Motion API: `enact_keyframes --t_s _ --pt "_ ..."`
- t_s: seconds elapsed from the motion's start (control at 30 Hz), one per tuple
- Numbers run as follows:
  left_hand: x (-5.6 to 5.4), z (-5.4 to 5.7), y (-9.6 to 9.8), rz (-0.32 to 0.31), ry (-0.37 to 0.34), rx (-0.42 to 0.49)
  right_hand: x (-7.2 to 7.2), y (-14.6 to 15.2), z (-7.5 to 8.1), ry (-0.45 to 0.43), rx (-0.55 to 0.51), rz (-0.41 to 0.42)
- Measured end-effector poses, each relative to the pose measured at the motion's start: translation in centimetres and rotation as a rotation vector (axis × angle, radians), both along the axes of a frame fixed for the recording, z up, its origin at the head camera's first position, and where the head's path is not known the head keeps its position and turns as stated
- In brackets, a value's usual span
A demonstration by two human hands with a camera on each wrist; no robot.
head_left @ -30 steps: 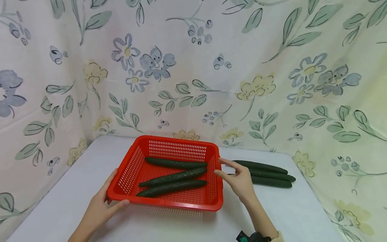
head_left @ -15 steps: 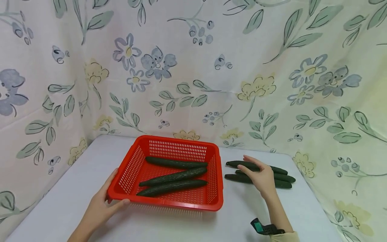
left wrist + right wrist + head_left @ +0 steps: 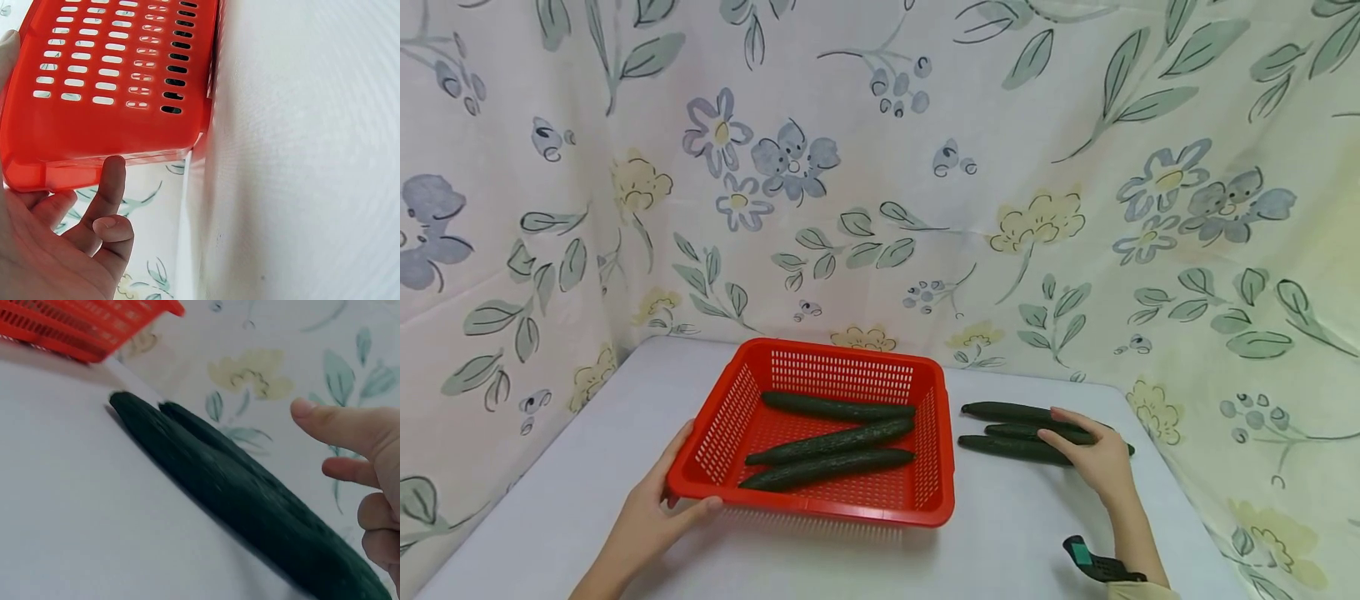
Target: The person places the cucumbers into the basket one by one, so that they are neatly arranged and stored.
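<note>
A red plastic basket [image 3: 805, 505] with slotted walls stands left of the table's middle, holding three dark green cucumbers [image 3: 838, 407]. My left hand [image 3: 643, 518] holds its near left corner, thumb along the front rim and fingers at the left side; the left wrist view shows these fingers at the rim of the basket wall [image 3: 87, 128]. To the right of the basket, three more cucumbers [image 3: 1007, 447] lie side by side. Over their right part is my right hand [image 3: 1107, 463], thumb and fingers apart with nothing between them. Next to a cucumber [image 3: 225, 487], the right wrist view shows the thumb extended.
The white table [image 3: 1000, 533] has its back edge against a flowered cloth [image 3: 865, 167], which also hangs along both sides. A dark strap [image 3: 1105, 567] with a green patch is round the right wrist.
My right hand has left the basket's right rim and moved right, over to the cucumbers on the table. The left hand and the basket stay where they were.
</note>
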State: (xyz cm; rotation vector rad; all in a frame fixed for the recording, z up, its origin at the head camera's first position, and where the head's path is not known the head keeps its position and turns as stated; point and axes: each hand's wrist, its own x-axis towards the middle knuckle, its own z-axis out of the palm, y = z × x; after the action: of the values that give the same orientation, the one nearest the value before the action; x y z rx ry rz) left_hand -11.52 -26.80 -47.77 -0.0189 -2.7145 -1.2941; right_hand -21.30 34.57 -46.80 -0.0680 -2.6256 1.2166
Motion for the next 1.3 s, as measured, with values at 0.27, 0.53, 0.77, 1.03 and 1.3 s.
enact_keyframes --t_s 0.27,0.53,0.77,1.03,1.3 --pt "0.0 0.0 0.0 0.003 0.001 0.006 1.0 3.9 -1.3 -0.084 0.000 -0.036" --pt "0.1 -0.1 0.0 0.002 0.018 -0.006 1.5 5.2 -1.7 -0.148 -0.053 0.023" --pt "0.1 -0.1 0.0 0.002 0.026 -0.010 1.4 4.8 -2.1 -0.166 0.018 0.060" --pt "0.1 0.0 0.0 0.000 0.029 -0.008 1.0 4.9 -2.7 -0.132 0.098 0.076" --pt "0.1 0.0 0.0 0.002 0.022 -0.003 0.8 4.7 -3.4 -0.122 0.096 0.105"
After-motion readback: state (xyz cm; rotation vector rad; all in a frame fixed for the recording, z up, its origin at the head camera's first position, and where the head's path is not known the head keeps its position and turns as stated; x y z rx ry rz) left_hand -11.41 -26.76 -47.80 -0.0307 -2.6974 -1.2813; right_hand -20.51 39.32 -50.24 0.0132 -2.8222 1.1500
